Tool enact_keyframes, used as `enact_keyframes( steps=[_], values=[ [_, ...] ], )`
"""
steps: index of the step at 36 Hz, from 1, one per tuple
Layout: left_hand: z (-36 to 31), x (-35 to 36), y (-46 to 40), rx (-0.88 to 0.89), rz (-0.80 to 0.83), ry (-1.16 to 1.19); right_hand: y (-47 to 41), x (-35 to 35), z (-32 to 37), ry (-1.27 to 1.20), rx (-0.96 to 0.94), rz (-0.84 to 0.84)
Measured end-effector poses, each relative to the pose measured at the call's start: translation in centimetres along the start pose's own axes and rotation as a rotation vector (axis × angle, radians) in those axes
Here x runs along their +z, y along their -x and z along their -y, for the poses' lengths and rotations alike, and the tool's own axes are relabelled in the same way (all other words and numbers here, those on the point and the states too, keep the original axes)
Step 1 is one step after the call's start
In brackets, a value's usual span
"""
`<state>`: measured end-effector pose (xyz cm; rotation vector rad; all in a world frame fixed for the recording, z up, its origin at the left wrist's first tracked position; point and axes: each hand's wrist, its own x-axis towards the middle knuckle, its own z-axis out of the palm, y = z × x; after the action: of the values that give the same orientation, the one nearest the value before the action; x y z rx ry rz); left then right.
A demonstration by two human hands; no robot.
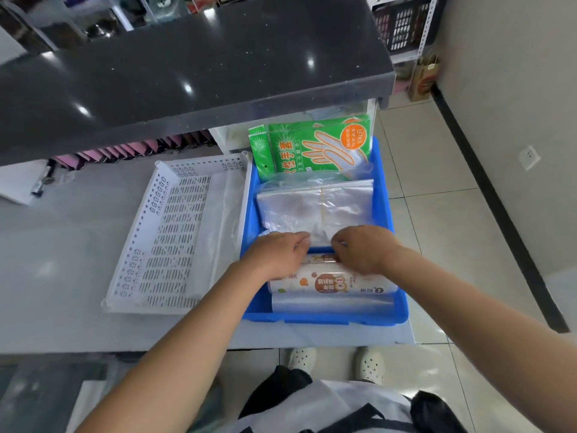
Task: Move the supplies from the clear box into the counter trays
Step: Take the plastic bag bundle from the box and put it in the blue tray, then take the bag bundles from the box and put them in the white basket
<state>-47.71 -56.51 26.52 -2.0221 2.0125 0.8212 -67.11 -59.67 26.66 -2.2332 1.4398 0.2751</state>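
Dark speckled countertop [193, 67] overhangs; pale tiled floor [437, 214] right.

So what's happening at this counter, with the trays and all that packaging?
A person is sorting packaged supplies into a blue tray on a pale counter. Both the left hand and the right hand reach into it, fingers curled around a roll lying between a stack of clear plastic bags and a printed roll of wrap. Green packs of disposable gloves stand at the tray's far end. The white perforated tray beside it holds only a thin clear sheet.
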Motion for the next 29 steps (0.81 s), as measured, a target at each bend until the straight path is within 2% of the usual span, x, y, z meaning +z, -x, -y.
enact_keyframes(
  steps=[4,8,12,16,21,25,27,29],
  values=[
    [-0.2,0.3,-1.2,-0.048,0.083,0.057,0.0,-0.2,-0.4,-0.05,-0.019,0.028],
    [-0.5,0.3,-1.0,-0.063,0.064,0.141,0.8,-0.3,-0.8,-0.16,-0.011,-0.018],
    [-0.4,-0.3,1.5,-0.029,-0.057,0.191,2.5,-0.8,-0.4,-0.239,-0.055,-0.161],
    [0.8,-0.8,6.8,-0.013,-0.219,0.16,5.0,-1.7,2.3,-0.206,-0.133,-0.253],
    [4.3,0.5,15.2,-0.076,-0.488,0.21,8.6,-1.7,9.3,-0.284,-0.249,-0.375],
    [8.9,4.1,21.4,-0.197,-0.656,0.311,11.2,1.7,16.5,-0.51,-0.479,-0.49],
    [11.5,6.6,23.9,-0.296,-0.601,0.341,11.9,5.0,19.8,-0.546,-0.526,-0.438],
    [14.0,9.4,26.4,-0.394,-0.497,0.354,12.2,8.6,22.3,-0.471,-0.513,-0.261]
  ],
)
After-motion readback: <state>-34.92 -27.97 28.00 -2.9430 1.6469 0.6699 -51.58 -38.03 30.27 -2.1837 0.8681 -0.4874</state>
